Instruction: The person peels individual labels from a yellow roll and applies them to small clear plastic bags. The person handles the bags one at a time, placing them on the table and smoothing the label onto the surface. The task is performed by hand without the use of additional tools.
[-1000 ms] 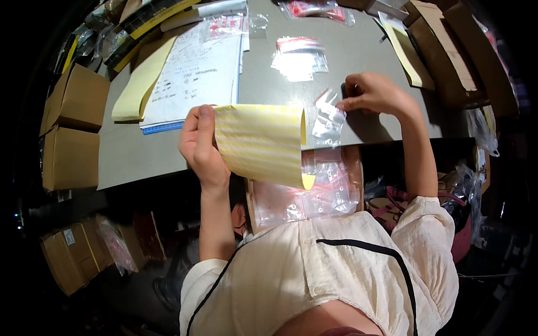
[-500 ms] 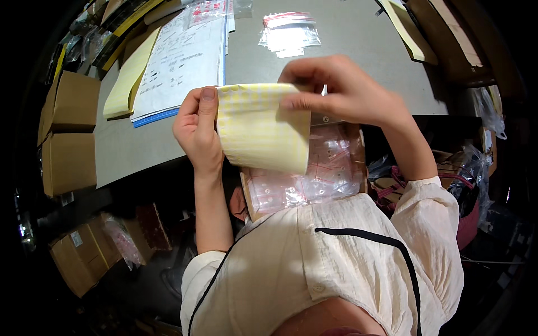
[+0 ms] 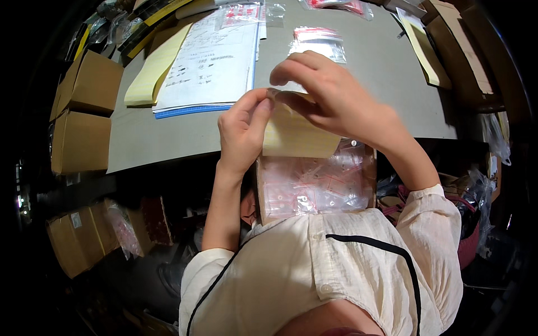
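Observation:
A pale yellow sheet [image 3: 302,137] with rows of small marks, which look like stickers, hangs over the front edge of the table. My left hand [image 3: 242,133] pinches its upper left corner between thumb and fingers. Close against those fingertips, my right hand [image 3: 342,103] is bent in a pinch, and what lies between its thumb and finger is too small to make out. Its fingers and shadow cover the sheet's top edge. Just below, a cardboard box [image 3: 259,193] at my lap holds many small clear zip bags [image 3: 314,187] with red lines.
Flat zip bags [image 3: 319,42] lie on the grey table [image 3: 185,140] beyond my right hand, with more bags [image 3: 342,5] farther back. Written papers [image 3: 207,67] and yellow sheets [image 3: 154,73] lie left. Cardboard boxes [image 3: 84,143] stand at the left edge; another yellow sheet [image 3: 426,53] lies right.
The view has shifted, so the table sits farther right and more shows at the back. My right hand has moved to my left fingertips, and the sheet is tilted flatter.

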Motion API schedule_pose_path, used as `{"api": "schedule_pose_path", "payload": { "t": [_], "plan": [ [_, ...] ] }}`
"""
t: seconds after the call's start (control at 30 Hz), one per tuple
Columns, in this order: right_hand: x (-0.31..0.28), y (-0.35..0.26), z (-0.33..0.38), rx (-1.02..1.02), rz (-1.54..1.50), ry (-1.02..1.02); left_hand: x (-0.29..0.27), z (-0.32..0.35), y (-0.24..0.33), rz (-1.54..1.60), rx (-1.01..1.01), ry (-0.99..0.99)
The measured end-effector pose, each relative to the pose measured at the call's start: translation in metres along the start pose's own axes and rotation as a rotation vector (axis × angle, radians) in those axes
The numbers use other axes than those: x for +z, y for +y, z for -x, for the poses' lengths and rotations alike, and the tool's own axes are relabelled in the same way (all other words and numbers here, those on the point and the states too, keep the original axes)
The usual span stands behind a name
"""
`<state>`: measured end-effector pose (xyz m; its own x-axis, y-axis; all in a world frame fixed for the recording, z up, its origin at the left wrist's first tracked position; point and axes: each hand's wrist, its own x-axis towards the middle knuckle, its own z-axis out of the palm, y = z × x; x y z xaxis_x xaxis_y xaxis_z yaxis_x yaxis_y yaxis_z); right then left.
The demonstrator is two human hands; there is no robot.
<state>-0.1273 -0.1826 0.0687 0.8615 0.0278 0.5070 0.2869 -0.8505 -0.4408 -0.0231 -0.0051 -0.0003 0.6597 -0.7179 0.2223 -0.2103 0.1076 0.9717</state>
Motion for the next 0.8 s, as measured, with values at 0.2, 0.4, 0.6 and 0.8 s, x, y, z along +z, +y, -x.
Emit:
{"api": "schedule_pose_path", "payload": {
  "t": [0.2,0.4,0.6,0.8],
  "plan": [
    [0.011,0.003,-0.011,-0.071,0.124,-0.038,-0.004,0.0,-0.003,0.03,-0.035,-0.027],
    [0.017,0.005,-0.01,-0.316,0.405,0.065,-0.007,-0.007,-0.004,0.296,-0.095,-0.013],
    [0.02,0.013,-0.009,-0.436,0.415,0.029,-0.01,-0.009,-0.003,0.328,-0.09,-0.041],
    [-0.001,0.042,-0.004,-0.147,0.122,0.062,-0.007,-0.01,-0.006,0.324,-0.122,0.06]
  ]
}}
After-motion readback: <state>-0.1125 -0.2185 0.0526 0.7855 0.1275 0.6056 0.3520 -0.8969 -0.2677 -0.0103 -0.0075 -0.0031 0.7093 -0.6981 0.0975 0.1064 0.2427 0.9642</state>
